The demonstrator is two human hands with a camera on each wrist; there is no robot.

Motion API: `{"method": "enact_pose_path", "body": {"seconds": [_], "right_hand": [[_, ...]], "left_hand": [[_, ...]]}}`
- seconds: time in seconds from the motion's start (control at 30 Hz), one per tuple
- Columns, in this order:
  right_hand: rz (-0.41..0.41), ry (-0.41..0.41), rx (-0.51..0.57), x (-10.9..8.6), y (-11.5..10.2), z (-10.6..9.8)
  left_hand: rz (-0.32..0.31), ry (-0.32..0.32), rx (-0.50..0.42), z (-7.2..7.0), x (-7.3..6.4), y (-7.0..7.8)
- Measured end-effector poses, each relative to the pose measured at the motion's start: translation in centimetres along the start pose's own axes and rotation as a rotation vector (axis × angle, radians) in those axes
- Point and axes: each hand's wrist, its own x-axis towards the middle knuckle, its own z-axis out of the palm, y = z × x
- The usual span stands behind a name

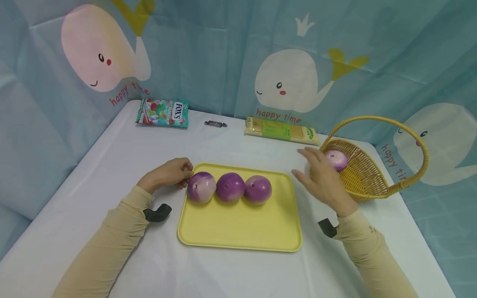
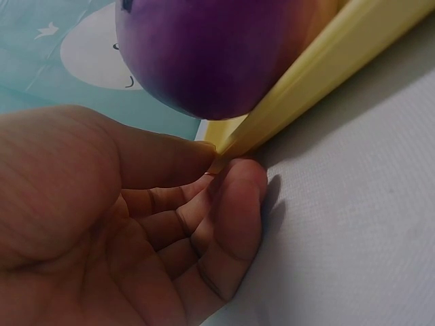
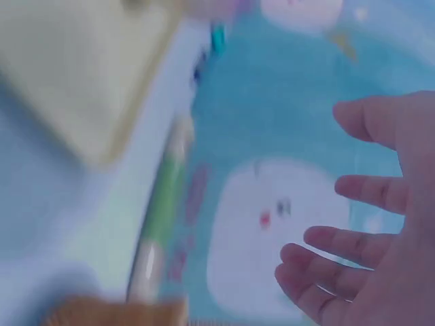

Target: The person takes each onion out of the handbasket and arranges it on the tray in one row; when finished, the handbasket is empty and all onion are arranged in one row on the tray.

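Three glossy, round purple-and-white vegetables point(image 1: 230, 187), their exact kind unclear, sit in a row along the far side of a yellow tray point(image 1: 238, 229). My left hand point(image 1: 173, 171) is at the tray's far left corner; in the left wrist view, thumb and curled fingers point(image 2: 234, 210) pinch the tray's rim, just below one purple vegetable point(image 2: 204, 54). My right hand point(image 1: 326, 182) is spread in the air between the tray and a wicker basket point(image 1: 367, 165), holding nothing. Inside the basket lies another purple-and-white vegetable point(image 1: 336, 160), partly hidden by the hand and rim.
Along the table's back edge lie a green candy bag point(image 1: 162, 112), a small dark wrapped item point(image 1: 215, 123) and a long pack of noodles point(image 1: 282, 130). The basket's tall arched handle point(image 1: 426, 155) rises at the right. Behind hangs a blue whale-print curtain point(image 1: 208, 54).
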Motion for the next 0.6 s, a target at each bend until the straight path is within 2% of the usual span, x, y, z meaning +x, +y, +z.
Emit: {"method": "enact_pose_path", "body": {"seconds": [0.13, 0.2, 0.3, 0.37, 0.6], "right_hand": [[0.146, 0.044, 0.021, 0.4, 3.3, -2.5], [0.239, 0.023, 0.015, 0.5, 4.9, -3.3], [0.35, -0.051, -0.004, 0.5, 7.1, -3.8], [0.384, -0.096, -0.024, 0.4, 8.5, -3.5], [0.397, -0.204, -0.093, 0.1, 11.7, -1.5]], "left_hand": [[0.003, -0.005, -0.01, 0.0, 0.0, 0.1], [-0.001, -0.004, -0.012, 0.0, -0.1, 0.1], [0.002, -0.001, -0.007, 0.0, -0.1, 0.1], [-0.003, 0.002, -0.003, -0.1, -0.1, 0.0], [-0.015, 0.004, -0.001, 0.0, 0.0, -0.2]]}}
